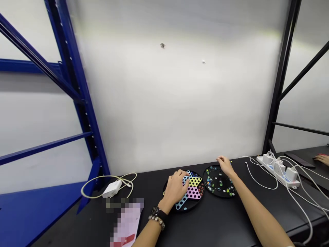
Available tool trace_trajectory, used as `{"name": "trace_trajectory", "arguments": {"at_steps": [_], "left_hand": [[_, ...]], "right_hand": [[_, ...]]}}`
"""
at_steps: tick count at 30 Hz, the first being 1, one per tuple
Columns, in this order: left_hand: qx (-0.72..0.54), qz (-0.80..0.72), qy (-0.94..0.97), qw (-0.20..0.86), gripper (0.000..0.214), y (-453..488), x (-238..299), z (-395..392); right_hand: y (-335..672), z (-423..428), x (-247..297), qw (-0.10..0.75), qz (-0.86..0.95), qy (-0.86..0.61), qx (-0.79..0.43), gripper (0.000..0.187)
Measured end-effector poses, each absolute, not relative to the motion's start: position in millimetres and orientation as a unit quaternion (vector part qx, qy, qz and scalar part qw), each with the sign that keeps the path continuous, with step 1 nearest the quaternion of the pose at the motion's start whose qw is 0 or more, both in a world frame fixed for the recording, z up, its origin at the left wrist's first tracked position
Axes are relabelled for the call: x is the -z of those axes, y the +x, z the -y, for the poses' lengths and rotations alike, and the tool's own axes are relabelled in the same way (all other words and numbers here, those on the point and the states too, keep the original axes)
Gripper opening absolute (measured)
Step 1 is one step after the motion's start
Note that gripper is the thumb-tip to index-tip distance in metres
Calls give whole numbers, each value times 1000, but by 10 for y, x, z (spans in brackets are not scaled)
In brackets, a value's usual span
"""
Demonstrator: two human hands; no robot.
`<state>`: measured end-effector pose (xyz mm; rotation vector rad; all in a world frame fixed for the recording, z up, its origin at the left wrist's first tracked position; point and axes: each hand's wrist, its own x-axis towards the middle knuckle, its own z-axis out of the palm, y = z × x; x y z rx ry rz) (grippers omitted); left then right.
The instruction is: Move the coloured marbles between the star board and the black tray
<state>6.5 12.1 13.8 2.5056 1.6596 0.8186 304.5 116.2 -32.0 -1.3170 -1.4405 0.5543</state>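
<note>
A round black Chinese checkers board (193,190) with a star of blue, yellow and pink points lies on the black table (218,226). My left hand (176,188) rests on its left side, fingers curled at the star. A watch and a bead bracelet are on that wrist. To the right sits a round black tray (217,183) holding several coloured marbles. My right hand (225,165) hovers over the tray's far edge, fingers drawn together in a pinch; what they hold is too small to see.
A white power strip (279,171) with plugs and white cables lies at the right. A white charger with a coiled cable (113,188) sits at the left. A blue shelf frame (77,103) stands left, a black frame (280,85) right. Another person's hand (322,159) shows far right.
</note>
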Motion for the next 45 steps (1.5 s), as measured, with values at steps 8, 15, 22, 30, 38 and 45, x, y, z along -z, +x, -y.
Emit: {"name": "trace_trajectory", "arguments": {"at_steps": [8, 15, 22, 30, 38, 45], "left_hand": [[-233, -540, 809, 7, 23, 65, -88, -140], [-227, -535, 813, 7, 23, 81, -40, -150], [-219, -524, 823, 20, 22, 91, 59, -169], [-212, -530, 821, 26, 23, 111, 59, -152], [-207, -532, 821, 30, 24, 112, 76, -151], [-207, -532, 820, 24, 23, 110, 88, -157]], "right_hand": [[3072, -1044, 426, 411, 668, -597, -170, 25], [2770, -934, 456, 284, 759, -570, -137, 23], [3148, -1026, 485, 327, 706, -616, -122, 29], [3142, -1020, 569, 269, 725, -622, -124, 35], [2903, -1033, 508, 200, 769, -602, -74, 44], [2919, -1135, 510, 227, 757, -606, -91, 32]]}}
